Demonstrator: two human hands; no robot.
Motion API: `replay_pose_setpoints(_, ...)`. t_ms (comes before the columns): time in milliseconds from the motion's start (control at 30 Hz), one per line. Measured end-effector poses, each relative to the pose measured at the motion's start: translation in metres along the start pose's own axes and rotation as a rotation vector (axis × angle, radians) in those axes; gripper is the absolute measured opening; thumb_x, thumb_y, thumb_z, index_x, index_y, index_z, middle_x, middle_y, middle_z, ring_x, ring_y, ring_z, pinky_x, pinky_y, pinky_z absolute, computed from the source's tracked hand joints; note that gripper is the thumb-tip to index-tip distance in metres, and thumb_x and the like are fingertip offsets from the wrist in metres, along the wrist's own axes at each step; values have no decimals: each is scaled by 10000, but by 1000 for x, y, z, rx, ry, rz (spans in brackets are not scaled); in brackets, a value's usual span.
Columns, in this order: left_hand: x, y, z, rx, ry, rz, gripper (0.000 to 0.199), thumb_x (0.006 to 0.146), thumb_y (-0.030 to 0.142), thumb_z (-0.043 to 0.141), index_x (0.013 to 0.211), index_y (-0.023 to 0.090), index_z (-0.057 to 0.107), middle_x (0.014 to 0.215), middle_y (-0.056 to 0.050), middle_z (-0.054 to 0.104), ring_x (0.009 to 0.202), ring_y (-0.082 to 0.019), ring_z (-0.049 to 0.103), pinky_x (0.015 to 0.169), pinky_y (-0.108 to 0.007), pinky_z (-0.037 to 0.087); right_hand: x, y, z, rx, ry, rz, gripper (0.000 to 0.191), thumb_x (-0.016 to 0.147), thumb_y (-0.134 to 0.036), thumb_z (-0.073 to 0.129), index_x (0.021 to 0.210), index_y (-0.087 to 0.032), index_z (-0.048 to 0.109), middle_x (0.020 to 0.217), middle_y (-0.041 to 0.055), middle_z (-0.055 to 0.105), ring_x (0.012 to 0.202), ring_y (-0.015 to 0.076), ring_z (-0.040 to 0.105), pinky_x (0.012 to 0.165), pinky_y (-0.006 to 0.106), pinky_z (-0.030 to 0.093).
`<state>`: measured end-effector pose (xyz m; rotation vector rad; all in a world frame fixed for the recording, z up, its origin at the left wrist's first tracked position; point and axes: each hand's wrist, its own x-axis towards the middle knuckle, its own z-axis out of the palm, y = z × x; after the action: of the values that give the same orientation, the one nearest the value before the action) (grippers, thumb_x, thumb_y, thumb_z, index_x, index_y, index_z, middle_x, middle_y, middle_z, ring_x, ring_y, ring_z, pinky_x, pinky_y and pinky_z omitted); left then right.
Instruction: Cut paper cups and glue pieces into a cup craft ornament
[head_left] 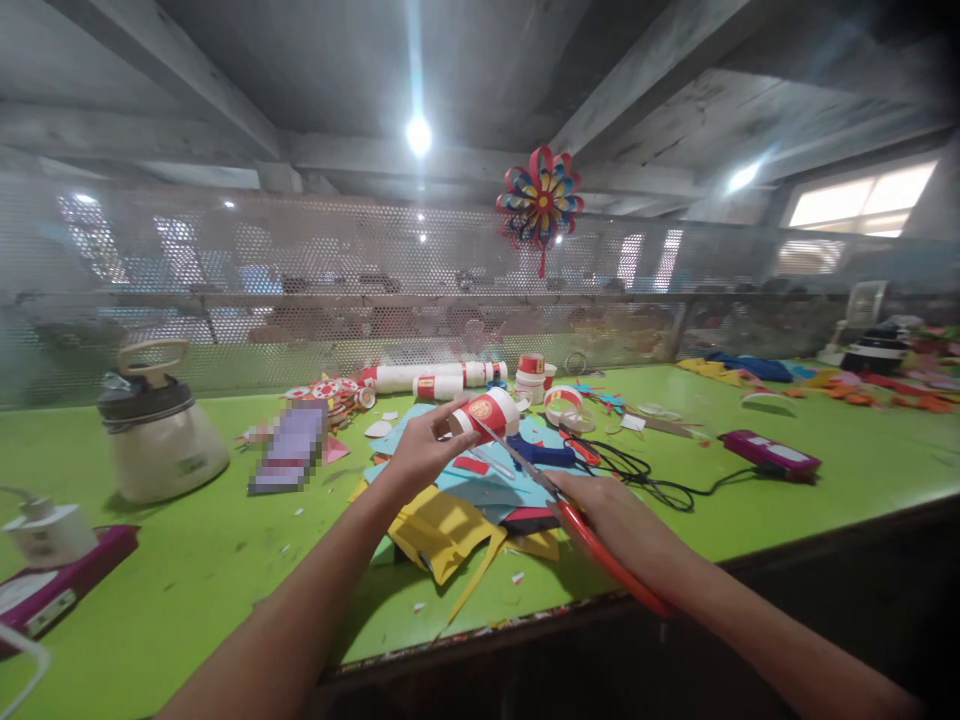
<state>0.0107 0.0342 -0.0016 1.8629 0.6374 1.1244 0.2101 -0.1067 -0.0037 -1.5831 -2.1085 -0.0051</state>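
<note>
Our left hand (424,447) holds the paper cup (489,412) in the air above the light-blue paper (448,486), tipped onto its side, with the fingers closed around its left part and the thumb lying along the near side. Our right hand (611,510) is wrapped around the red handles of the scissors (600,558), which slant from the near right of the light-blue paper up toward the cup. The blades appear parted; whether one of them touches the printed side or only passes in front of it, we cannot tell.

We judge the cup to be very light and no stiffer than thin card: a hard pinch would likely dent the wall, and any slit in it would make it weaker. Its printed coat looks smooth, perhaps a little slippery, so a broad, gentle hold around the wall near one end seems best, as our left hand has it. The thumb is close to the blade tips, so we would do well to keep it back from them. The scissors look rigid and clearly heavier than the cup, and the handles are the safe place to grip.

On the tabletop (247,575), yellow sheets (439,530) lie on the near side of the light-blue paper, a blue glue gun (546,454) on its right part, and stacked paper cups (530,376) beyond it.
</note>
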Motion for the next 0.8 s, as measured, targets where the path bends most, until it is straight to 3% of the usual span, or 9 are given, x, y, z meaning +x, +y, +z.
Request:
replay_pose_setpoints(133,-1,5,0,31,-12,-4,537,691,317,672,1188,130,590,947,-94,710,817,-209,633,742,-330,486,-1,7,7,6,-18,-9,284,912,-306,421,1094,-198,611,922,85,708,826,238,645,731,331,460)
replay_pose_setpoints(300,-2,7,-1,46,-13,-15,533,696,316,665,1188,125,591,881,-69,706,771,-198,624,674,-290,481,4,11,18,-30,10,4,315,900,-425,427,908,-181,626,712,37,661,595,169,577,569,251,403)
replay_pose_setpoints(533,-2,4,-1,40,8,-50,575,674,355,700,1180,102,593,673,-13,648,683,-181,597,614,-268,455,4,18,29,-22,41,17,301,891,-407,435,812,-180,617,586,12,590,529,142,524,534,229,374)
replay_pose_setpoints(800,-3,10,-1,18,4,-61,562,680,358,702,1170,104,599,598,13,593,630,-159,563,591,-269,426,2,5,23,39,40,20,310,901,-375,401,800,-168,608,587,5,580,513,132,493,518,234,386)
